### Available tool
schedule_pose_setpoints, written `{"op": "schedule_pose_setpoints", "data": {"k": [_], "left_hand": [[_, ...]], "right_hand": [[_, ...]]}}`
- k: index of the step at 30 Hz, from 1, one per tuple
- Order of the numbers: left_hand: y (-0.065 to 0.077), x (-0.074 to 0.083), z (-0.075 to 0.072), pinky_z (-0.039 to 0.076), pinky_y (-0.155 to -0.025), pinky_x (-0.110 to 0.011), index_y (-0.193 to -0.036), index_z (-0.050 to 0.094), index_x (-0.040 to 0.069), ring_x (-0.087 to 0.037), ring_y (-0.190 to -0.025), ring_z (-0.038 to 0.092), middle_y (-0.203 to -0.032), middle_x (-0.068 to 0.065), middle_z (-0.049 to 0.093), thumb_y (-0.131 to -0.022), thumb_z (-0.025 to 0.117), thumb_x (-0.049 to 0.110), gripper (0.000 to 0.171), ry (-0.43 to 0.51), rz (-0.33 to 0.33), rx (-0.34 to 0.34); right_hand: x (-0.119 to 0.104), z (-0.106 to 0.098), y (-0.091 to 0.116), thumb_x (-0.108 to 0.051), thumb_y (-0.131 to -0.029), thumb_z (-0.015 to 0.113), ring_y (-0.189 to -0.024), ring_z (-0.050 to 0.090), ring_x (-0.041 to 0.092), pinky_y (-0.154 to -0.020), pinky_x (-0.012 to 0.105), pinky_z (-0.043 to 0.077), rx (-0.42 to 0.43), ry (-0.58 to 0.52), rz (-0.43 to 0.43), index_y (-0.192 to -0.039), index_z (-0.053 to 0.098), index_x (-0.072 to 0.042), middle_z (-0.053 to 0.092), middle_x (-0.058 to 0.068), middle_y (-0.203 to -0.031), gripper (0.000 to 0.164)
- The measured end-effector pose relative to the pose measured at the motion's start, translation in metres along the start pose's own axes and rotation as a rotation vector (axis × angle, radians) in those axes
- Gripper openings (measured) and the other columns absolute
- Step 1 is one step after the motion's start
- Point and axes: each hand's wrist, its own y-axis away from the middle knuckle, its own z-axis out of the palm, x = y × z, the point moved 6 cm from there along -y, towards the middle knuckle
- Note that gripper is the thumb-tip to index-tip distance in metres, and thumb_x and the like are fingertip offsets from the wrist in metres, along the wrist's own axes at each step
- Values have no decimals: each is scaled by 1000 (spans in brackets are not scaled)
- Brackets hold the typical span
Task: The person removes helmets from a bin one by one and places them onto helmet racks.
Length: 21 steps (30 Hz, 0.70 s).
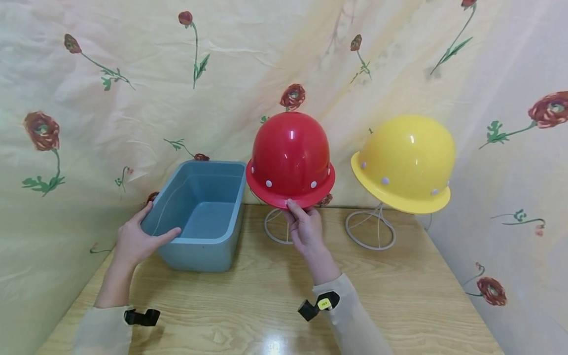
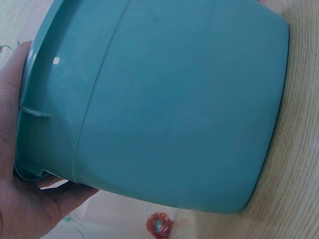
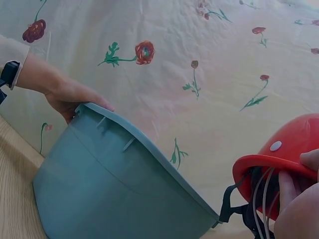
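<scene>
A red hard hat [image 1: 290, 153] with white rivets sits over a wire stand [image 1: 277, 228]. My right hand [image 1: 306, 229] pinches its front brim, thumb on top and the other fingers underneath. In the right wrist view a black strap [image 3: 227, 201] hangs from the hat [image 3: 289, 139] beside pale stand wires. On the left is a blue-green plastic bin [image 1: 232, 251], with nothing seen inside. My left hand [image 1: 137, 239] grips its rim at the near left corner, also seen in the left wrist view, where the bin's side [image 2: 174, 104] fills most of the picture.
A yellow hard hat [image 1: 408, 162] rests tilted on another wire stand [image 1: 370, 229] to the right. Everything stands on a wood-grain table [image 1: 248, 305]. Flower-patterned cloth [image 1: 146, 74] hangs close behind the table and along its sides.
</scene>
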Motion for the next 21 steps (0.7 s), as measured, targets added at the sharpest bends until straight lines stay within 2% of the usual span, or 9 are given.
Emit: {"op": "schedule_pose_setpoints", "data": {"k": [6,11,21], "left_hand": [[0,-1,0,32,-109,-85,-171,19,8,-63,-149,31,-170,-36,26,-86,84,54,116,2,-1,-4],[0,-1,0,33,-108,-86,-170,20,7,-63,-148,33,-169,-36,27,-86,84,53,116,1,6,4],[-1,-1,-1,33,-108,-85,-170,20,8,-63,-149,32,-169,-37,26,-85,85,53,116,9,18,6]], "right_hand": [[-2,0,2,9,-103,53,-89,79,8,-85,23,63,-20,1,-16,-114,66,-7,76,-1,-103,23],[-4,-1,3,6,-105,54,-93,79,9,-87,23,63,-42,19,-10,-123,64,-5,78,-1,-106,23],[-5,-4,3,2,-106,55,-99,79,11,-93,24,61,-77,98,16,-140,57,-3,77,-2,-117,34]]}}
